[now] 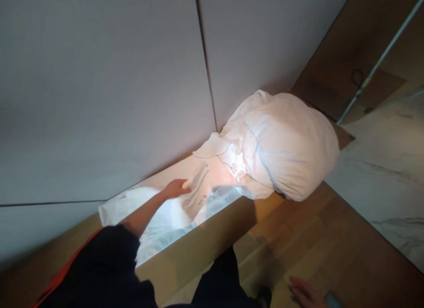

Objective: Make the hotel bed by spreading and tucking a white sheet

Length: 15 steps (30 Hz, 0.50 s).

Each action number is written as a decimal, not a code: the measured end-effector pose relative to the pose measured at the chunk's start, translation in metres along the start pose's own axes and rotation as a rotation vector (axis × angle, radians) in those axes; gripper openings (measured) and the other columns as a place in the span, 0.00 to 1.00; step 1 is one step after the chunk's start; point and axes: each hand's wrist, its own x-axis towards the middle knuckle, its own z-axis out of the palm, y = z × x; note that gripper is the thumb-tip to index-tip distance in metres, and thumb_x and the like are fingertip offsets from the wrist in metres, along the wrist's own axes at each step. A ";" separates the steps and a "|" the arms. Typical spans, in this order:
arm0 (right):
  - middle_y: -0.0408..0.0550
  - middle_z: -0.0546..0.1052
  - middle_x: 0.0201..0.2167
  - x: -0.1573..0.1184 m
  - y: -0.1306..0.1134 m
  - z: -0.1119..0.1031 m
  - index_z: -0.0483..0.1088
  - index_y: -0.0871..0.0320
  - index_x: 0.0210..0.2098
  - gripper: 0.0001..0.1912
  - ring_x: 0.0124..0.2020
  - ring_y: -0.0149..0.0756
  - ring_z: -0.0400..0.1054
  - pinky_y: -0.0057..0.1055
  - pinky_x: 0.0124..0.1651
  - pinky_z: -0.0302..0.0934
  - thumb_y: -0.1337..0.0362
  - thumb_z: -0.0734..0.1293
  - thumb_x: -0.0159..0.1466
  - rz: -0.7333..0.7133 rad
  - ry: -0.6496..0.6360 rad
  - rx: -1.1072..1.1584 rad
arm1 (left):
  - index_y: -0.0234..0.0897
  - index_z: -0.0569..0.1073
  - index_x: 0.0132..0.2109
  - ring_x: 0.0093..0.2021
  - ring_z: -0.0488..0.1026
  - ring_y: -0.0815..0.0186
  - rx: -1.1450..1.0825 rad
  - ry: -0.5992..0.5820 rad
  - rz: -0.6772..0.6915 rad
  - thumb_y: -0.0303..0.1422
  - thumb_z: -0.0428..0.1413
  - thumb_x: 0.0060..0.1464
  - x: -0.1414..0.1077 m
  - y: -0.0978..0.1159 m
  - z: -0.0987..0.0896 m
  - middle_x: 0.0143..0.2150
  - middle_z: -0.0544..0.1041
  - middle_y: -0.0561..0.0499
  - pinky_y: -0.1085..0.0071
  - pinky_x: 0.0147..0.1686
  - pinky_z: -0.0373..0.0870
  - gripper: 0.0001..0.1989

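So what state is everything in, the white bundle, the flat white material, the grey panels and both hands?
White bundle: bulging, bunched together at its left end.
Flat white material: spread out along the ledge, partly wrinkled.
Grey panels: side by side, narrow dark seam between.
Left hand: over the flat material; grip unclear.
Right hand: fingers loosely bent, holding nothing visible.

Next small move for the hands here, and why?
I'd probably bring the right hand to the near edge of the flat white cloth: only the left hand reaches over it, while the right is away over the brown wooden floor. Whether the left grips anything is unclear.
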 end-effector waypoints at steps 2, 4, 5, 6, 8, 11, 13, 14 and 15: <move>0.55 0.77 0.48 0.000 -0.029 0.003 0.72 0.48 0.49 0.31 0.49 0.53 0.73 0.51 0.55 0.69 0.39 0.66 0.52 -0.113 -0.059 0.100 | 0.35 0.77 0.44 0.37 0.73 0.62 0.016 -0.063 0.123 0.43 0.52 0.58 -0.045 0.055 0.018 0.35 0.78 0.51 0.73 0.37 0.62 0.17; 0.61 0.62 0.64 -0.008 -0.078 -0.006 0.57 0.55 0.64 0.40 0.59 0.49 0.66 0.51 0.59 0.65 0.44 0.65 0.59 -0.401 -0.007 0.092 | 0.37 0.76 0.40 0.37 0.73 0.62 0.063 -0.128 0.263 0.44 0.51 0.58 -0.086 0.120 0.040 0.33 0.78 0.52 0.73 0.36 0.62 0.16; 0.60 0.56 0.68 -0.015 -0.102 -0.017 0.51 0.55 0.67 0.41 0.65 0.48 0.57 0.51 0.62 0.61 0.47 0.66 0.61 -0.570 0.067 0.025 | 0.38 0.75 0.38 0.36 0.73 0.62 0.095 -0.164 0.343 0.43 0.51 0.58 -0.105 0.154 0.053 0.33 0.78 0.52 0.73 0.35 0.62 0.14; 0.59 0.52 0.69 -0.026 -0.121 -0.034 0.48 0.55 0.69 0.42 0.69 0.48 0.49 0.53 0.66 0.54 0.50 0.67 0.62 -0.715 0.159 -0.094 | 0.38 0.74 0.37 0.35 0.73 0.63 0.124 -0.208 0.432 0.41 0.51 0.57 -0.122 0.188 0.067 0.32 0.77 0.52 0.74 0.35 0.62 0.13; 0.56 0.48 0.71 -0.057 -0.135 -0.077 0.49 0.52 0.69 0.42 0.72 0.50 0.38 0.57 0.68 0.48 0.56 0.70 0.61 -0.866 0.325 -0.343 | 0.39 0.73 0.35 0.33 0.73 0.65 0.189 -0.310 0.609 0.39 0.51 0.57 -0.152 0.251 0.098 0.31 0.76 0.53 0.74 0.34 0.61 0.10; 0.49 0.51 0.71 -0.135 -0.082 -0.141 0.68 0.51 0.56 0.26 0.72 0.54 0.33 0.60 0.67 0.45 0.60 0.73 0.59 -0.851 0.484 -0.595 | 0.38 0.73 0.34 0.32 0.72 0.65 0.318 -0.464 0.846 0.39 0.51 0.57 -0.191 0.334 0.159 0.31 0.75 0.53 0.73 0.33 0.60 0.10; 0.49 0.61 0.66 -0.205 -0.015 -0.162 0.73 0.55 0.40 0.10 0.71 0.52 0.42 0.56 0.67 0.47 0.58 0.71 0.61 -0.799 0.588 -0.581 | 0.38 0.74 0.36 0.32 0.72 0.64 0.379 -0.540 0.909 0.41 0.52 0.57 -0.214 0.379 0.206 0.31 0.76 0.52 0.72 0.34 0.62 0.12; 0.50 0.67 0.61 -0.243 0.021 -0.163 0.72 0.56 0.36 0.10 0.67 0.50 0.51 0.52 0.65 0.51 0.56 0.69 0.63 -0.769 0.628 -0.513 | 0.37 0.75 0.39 0.34 0.73 0.63 0.372 -0.591 0.909 0.43 0.52 0.57 -0.225 0.399 0.231 0.34 0.78 0.51 0.71 0.36 0.64 0.14; 0.51 0.73 0.54 -0.280 0.055 -0.159 0.71 0.57 0.35 0.11 0.62 0.46 0.60 0.47 0.62 0.57 0.55 0.66 0.65 -0.731 0.654 -0.419 | 0.37 0.75 0.44 0.38 0.74 0.61 0.347 -0.680 0.893 0.46 0.54 0.55 -0.236 0.418 0.256 0.38 0.79 0.50 0.70 0.40 0.67 0.18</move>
